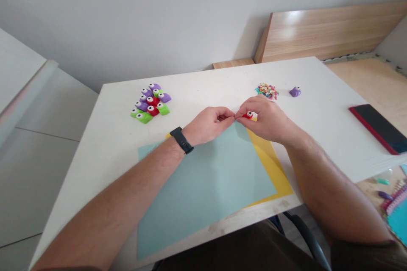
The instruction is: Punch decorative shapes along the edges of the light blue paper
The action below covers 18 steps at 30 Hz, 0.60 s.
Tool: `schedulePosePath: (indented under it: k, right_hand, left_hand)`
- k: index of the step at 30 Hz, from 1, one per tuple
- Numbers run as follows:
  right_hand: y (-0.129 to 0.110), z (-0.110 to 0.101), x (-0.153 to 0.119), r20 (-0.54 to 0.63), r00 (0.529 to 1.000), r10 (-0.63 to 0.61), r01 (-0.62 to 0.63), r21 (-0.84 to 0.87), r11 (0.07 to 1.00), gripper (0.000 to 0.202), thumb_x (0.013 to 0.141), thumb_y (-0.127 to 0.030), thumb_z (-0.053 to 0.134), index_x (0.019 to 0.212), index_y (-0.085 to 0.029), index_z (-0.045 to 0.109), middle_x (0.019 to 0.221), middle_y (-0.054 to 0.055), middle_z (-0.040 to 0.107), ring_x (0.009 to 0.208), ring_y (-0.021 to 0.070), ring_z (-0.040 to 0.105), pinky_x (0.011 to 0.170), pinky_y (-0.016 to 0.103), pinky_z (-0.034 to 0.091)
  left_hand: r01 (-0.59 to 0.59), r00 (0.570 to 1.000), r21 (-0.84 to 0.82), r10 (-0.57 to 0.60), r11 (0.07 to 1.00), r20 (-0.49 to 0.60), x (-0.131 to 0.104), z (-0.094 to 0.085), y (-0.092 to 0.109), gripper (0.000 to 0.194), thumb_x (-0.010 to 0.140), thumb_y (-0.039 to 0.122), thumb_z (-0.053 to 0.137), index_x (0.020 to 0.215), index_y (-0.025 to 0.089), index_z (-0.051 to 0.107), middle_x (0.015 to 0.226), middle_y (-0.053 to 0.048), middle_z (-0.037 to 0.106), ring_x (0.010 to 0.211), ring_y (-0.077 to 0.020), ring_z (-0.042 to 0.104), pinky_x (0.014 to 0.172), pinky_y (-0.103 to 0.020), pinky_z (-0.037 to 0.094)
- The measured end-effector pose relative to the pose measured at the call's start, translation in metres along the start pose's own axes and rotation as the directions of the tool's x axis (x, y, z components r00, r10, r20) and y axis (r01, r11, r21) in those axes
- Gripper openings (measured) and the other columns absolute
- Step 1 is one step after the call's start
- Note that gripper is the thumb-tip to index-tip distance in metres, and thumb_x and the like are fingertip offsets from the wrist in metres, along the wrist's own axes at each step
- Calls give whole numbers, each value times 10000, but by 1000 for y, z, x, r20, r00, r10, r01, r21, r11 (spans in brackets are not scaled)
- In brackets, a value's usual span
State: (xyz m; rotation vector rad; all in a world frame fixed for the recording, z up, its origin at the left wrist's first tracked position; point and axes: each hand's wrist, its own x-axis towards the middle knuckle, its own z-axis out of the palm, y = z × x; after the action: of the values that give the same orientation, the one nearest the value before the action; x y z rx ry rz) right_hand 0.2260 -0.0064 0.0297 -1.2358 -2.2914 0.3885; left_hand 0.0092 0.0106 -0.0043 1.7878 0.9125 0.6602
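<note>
My left hand (212, 123), with a dark band on the wrist, is closed in a pinch over the far edge of the pale blue sheet (206, 186). Its fingertips meet those of my right hand (265, 116), and whatever lies between them is too small to make out. A small red figure with one white-and-black eye (249, 114) shows between my right thumb and forefinger, partly covered by the fingers. It looks like soft modelling clay. Beneath the blue sheet lies a yellow sheet (276, 173), showing along the right side.
On the white table (117, 144), several purple, green and red one-eyed figures (151, 103) cluster at back left. Small colourful pieces (267, 90) form a pile beyond my right hand. A lone purple figure (295, 91) stands farther right. Near the right edge lies a red-sided dark phone-like object (380, 128).
</note>
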Motion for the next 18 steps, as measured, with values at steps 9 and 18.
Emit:
schedulePosePath:
  k: [9, 18]
  right_hand:
    - [1, 1, 0, -11, 1000, 18, -17, 33, 999, 49, 855, -179, 710, 842, -207, 748, 854, 54, 748, 872, 233, 647, 881, 387, 466]
    - [2, 3, 0, 11, 1000, 12, -12, 12, 1000, 55, 839, -180, 714, 849, -206, 762, 824, 50, 728, 850, 228, 638, 869, 379, 458]
  left_hand:
    - [64, 997, -16, -65, 998, -48, 0, 0, 1, 332, 894, 432, 667, 998, 130, 756, 841, -40, 728, 731, -141, 611, 667, -264, 470]
    - [76, 994, -16, -78, 997, -82, 0, 0, 6, 321, 879, 424, 678, 956, 122, 758, 816, -36, 727, 697, -127, 590, 637, -250, 446]
